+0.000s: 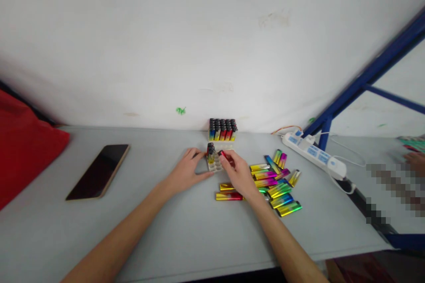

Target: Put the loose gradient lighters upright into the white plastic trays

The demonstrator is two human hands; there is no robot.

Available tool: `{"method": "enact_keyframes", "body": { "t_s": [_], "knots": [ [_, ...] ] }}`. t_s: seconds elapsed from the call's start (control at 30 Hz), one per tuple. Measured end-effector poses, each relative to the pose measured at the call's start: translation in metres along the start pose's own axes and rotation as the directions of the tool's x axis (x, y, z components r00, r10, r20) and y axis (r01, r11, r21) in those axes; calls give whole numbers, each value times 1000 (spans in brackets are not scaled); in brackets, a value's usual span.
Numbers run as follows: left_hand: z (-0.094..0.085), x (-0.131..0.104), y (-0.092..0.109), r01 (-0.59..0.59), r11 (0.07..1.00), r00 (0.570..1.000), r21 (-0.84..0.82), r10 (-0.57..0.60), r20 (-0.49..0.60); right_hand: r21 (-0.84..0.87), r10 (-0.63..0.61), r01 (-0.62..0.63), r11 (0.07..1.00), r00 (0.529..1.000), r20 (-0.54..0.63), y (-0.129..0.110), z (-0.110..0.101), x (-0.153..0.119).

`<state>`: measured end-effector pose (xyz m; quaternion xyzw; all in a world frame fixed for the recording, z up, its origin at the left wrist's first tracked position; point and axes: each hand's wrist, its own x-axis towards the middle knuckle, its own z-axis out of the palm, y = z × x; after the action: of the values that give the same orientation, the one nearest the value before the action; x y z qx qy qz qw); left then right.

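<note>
A small clear tray (215, 166) with slots sits on the grey table (186, 230); one or two lighters (210, 152) stand in its far left corner. My left hand (186, 170) rests against the tray's left side, fingers on its edge. My right hand (237, 173) holds a red lighter (223, 154) by its body, its black top over the tray. Behind the tray stands a full tray of lighters (222, 130) with black tops. A loose heap of several coloured lighters (275, 181) lies to the right of my right hand, and two more (228, 195) lie just below it.
A dark phone (98, 170) lies flat at the left. A red cloth (23, 146) covers the far left. A white power strip (314, 152) with cables lies at the right by a blue metal frame (365, 82). Another person's hand (415, 161) shows at the right edge. A white wall rises behind the table.
</note>
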<state>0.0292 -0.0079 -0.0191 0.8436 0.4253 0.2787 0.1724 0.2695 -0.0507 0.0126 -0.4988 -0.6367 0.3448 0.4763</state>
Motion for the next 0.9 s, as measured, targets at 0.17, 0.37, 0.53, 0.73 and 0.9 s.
{"method": "enact_keyframes", "body": {
  "t_s": [0.17, 0.37, 0.53, 0.73, 0.9],
  "knots": [
    [0, 0, 2, -1, 1000, 1000, -21, 0, -9, -184, -97, 88, 979, 994, -40, -7, -6, 1],
    [0, 0, 4, -10, 1000, 1000, -13, 10, -30, -26, -65, 66, 998, 998, 23, -8, -2, 7],
    [0, 0, 4, -13, 1000, 1000, -6, 13, -21, -176, -160, 186, 967, 976, 150, 4, -10, 13],
    [-1, 0, 5, -4, 1000, 1000, -4, 4, -8, -300, -226, 328, 896, 918, 327, 6, -22, 19],
    [0, 1, 4, -7, 1000, 1000, -2, 7, -13, -608, -146, 348, 713, 923, 357, -12, -16, 27]
  ]
}}
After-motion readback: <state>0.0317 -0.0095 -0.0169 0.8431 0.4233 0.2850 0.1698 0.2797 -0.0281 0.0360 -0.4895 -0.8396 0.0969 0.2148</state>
